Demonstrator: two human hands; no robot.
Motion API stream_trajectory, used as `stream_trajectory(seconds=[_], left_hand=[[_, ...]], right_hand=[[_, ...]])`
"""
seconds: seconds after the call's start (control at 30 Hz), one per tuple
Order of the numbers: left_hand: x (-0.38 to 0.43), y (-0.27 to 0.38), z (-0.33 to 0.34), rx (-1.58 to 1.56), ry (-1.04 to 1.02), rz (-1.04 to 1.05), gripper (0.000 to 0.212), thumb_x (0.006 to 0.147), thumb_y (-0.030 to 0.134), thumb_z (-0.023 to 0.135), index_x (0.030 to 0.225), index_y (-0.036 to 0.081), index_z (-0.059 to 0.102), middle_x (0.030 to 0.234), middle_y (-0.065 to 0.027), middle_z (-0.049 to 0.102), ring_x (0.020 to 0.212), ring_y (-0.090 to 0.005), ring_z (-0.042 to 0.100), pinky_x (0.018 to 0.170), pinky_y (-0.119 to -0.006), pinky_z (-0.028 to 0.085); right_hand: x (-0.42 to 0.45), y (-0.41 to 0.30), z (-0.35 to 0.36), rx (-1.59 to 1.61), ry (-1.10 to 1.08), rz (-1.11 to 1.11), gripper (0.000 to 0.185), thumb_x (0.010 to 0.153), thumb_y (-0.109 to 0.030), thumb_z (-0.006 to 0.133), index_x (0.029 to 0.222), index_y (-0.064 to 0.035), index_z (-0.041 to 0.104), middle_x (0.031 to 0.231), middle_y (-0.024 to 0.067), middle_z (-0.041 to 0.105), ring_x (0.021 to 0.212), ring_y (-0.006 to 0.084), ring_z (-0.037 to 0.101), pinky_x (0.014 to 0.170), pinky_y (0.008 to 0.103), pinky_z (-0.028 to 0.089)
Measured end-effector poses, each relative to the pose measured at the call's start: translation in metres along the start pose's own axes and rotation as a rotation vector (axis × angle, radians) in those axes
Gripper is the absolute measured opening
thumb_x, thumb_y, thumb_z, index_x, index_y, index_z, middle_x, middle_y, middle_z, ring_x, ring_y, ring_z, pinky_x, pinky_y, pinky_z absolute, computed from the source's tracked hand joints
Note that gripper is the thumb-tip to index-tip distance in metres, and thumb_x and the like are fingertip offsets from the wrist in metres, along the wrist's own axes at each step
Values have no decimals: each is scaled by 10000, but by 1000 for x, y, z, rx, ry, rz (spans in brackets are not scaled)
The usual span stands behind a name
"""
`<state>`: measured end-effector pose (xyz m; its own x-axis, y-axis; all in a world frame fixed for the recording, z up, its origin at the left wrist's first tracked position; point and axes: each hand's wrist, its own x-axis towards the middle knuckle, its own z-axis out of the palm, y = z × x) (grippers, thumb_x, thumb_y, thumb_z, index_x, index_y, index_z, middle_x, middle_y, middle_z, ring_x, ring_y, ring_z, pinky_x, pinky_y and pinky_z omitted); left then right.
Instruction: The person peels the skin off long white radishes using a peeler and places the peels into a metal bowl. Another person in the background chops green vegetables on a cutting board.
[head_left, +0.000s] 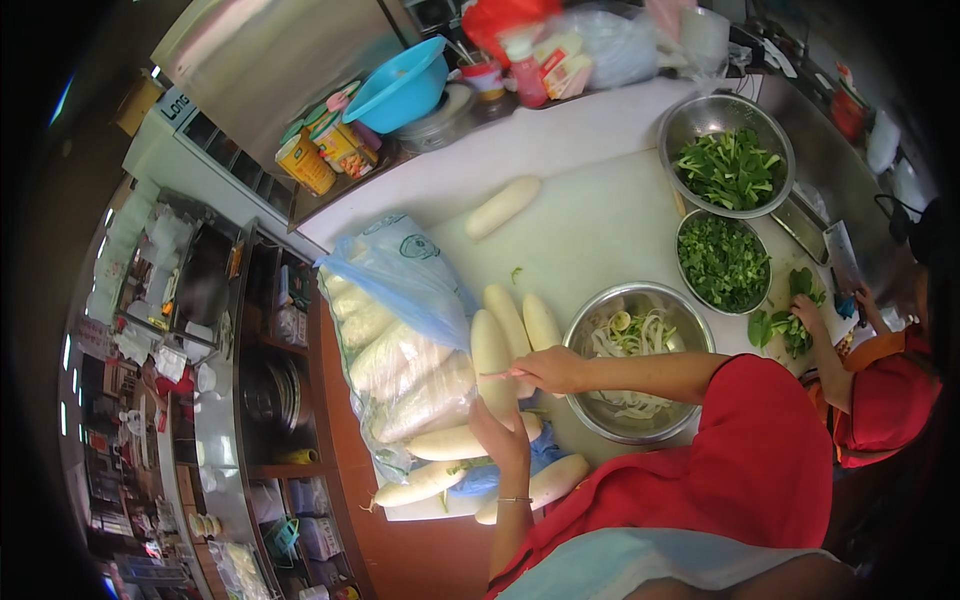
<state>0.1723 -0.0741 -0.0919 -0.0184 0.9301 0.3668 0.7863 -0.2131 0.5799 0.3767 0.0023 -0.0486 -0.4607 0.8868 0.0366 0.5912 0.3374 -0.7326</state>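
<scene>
My left hand (501, 441) grips the lower end of a white radish (491, 349) that stands up from the worktop. In my right hand (553, 369) is a pink-handled peeler (501, 374), its head against the radish's side. Other white radishes (540, 322) lie just behind it, and more rest near my left wrist, partly on blue plastic (480, 480). A steel bowl (705, 330) under my right forearm holds pale peelings (637, 405) and some green pieces. At the left, a clear and blue plastic bag (405, 360) is full of radishes.
One radish (502, 208) lies farther back on the white worktop (585, 217). A steel colander (789, 169) and a smaller bowl (766, 277) hold cut greens. At the right, a co-worker's hand (807, 313) presses leafy greens beside a cleaver (843, 255). A blue basin (401, 86) and cans stand on the shelf.
</scene>
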Motion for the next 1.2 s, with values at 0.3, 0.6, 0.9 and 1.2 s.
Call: stream_trajectory(seconds=[0.3, 0.6, 0.9, 1.2], left_hand=[[41, -14, 35, 242, -123, -26, 894, 840, 308, 810, 1524, -52, 360, 1445, -292, 465, 1308, -485, 470, 1089, -545, 416], [56, -18, 30, 271, -264, -270, 989, 782, 363, 827, 1553, -4, 328, 1378, -299, 524, 1193, -499, 586, 982, -531, 514], [56, -19, 7, -458, -393, -546, 675, 908, 272, 784, 1452, -11, 503, 1326, -207, 633, 1153, -313, 656, 899, -408, 556], [-8, 116, -63, -1488, -672, -914, 708, 1045, 511, 364, 1505, -18, 458, 1440, -245, 567, 1141, -302, 667, 947, -413, 571]], right_hand=[[-51, 15, -5, 116, 33, 182, 264, 1028, -302, 554, 1132, -71, 629, 985, 181, 699, 932, 405, 675, 798, 507, 531], [-74, 12, 13, 300, 158, 155, 206, 1019, -267, 603, 1097, -80, 642, 950, 166, 697, 893, 387, 679, 770, 490, 534], [-112, -2, 0, 389, 363, 315, 246, 1026, -295, 614, 1099, -61, 640, 903, 146, 705, 807, 379, 686, 765, 471, 533], [-116, -16, -65, 1244, 348, 405, 430, 1012, -404, 662, 1224, -45, 557, 768, 7, 602, 447, 57, 442, 361, 241, 302]])
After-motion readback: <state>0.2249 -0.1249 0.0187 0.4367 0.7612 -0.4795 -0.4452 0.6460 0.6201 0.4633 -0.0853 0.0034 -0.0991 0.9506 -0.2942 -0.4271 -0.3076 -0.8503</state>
